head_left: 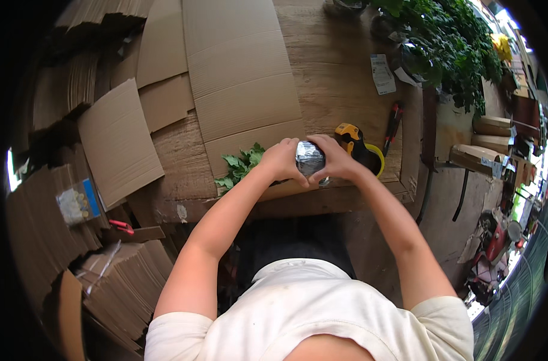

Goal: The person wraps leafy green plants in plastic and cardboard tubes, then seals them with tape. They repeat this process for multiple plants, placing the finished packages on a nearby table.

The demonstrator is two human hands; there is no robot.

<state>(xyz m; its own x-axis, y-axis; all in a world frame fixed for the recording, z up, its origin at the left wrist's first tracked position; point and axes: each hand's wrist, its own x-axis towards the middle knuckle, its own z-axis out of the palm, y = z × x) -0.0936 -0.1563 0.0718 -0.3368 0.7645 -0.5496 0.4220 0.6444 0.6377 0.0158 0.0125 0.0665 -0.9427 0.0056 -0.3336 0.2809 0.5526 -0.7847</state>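
Between my hands is a shiny, film-wrapped plant pot (pixel 310 157) near the table's front edge. My left hand (pixel 282 160) curls round its left side and my right hand (pixel 337 159) round its right side, with both thumbs at the near side. Green leaves (pixel 241 167) spread out to the left from behind my left wrist, over a cardboard sheet (pixel 241 66); their join with the pot is hidden by my left hand. Close beyond my right hand lies a yellow and black tape dispenser (pixel 350 133), with a yellow ring (pixel 380 161) partly behind my wrist.
A red and black utility knife (pixel 394 123) and a white printed label (pixel 382 74) lie on the wooden table (pixel 331 72) at right. Leafy plants (pixel 448 42) stand at the far right corner. Cardboard stacks (pixel 126 289) fill the left side, with red-handled scissors (pixel 122 227) on them.
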